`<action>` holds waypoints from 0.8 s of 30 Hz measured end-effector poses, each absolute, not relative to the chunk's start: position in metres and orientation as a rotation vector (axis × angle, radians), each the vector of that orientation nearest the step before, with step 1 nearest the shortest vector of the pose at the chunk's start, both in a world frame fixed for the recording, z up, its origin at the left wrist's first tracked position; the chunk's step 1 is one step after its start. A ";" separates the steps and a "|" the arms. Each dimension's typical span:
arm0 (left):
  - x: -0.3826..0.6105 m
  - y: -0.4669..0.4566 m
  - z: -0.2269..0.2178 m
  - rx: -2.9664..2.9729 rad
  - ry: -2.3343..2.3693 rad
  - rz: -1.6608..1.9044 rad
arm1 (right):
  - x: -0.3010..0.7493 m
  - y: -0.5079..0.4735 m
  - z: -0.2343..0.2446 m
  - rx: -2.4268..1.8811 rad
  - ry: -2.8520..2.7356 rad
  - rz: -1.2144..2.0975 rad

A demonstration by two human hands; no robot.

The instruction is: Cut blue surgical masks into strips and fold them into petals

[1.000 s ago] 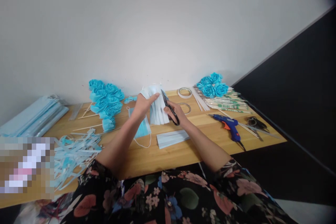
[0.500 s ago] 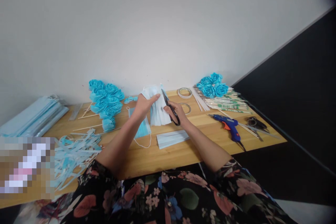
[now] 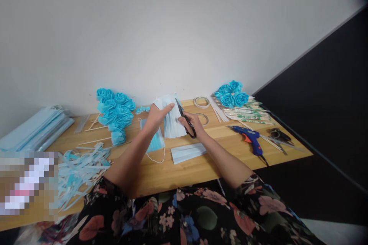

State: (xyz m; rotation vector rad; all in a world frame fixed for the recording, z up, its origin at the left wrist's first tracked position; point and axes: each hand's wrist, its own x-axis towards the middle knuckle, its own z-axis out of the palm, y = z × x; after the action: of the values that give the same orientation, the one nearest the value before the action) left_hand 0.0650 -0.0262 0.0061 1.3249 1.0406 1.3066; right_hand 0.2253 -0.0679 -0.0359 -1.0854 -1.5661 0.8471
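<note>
On table (image 3: 184,176) | green-printed wrappers (image 3: 244,114), lettering unreadable | left hand (image 3: 161,113): grip holding mask fabric (image 3: 174,126) | right hand (image 3: 195,123): grip holding scissors (image 3: 180,110)

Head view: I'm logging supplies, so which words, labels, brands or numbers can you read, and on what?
None can be read.
Stick wrappers: green print, too small and blurred to read.
Glue gun: small markings, too blurred to read.
Pixelated patch, lower left: any text is hidden.
Held mask and scissors: no text visible.
</note>
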 end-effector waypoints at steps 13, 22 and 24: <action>0.066 -0.025 0.005 1.286 1.105 1.352 | 0.224 -0.067 -0.039 -1.025 -1.520 1.006; 0.071 -0.028 0.001 1.334 1.120 1.279 | 0.227 -0.063 -0.044 -1.066 -1.577 0.855; 0.071 -0.028 0.000 1.325 1.137 1.270 | 0.227 -0.063 -0.044 -1.058 -1.576 0.861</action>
State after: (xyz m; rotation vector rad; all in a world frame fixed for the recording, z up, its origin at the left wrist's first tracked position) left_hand 0.0712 -0.0276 -0.0002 1.3252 1.1372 1.2697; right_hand 0.2268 -0.0629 -0.0438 -1.0577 -1.5760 0.8613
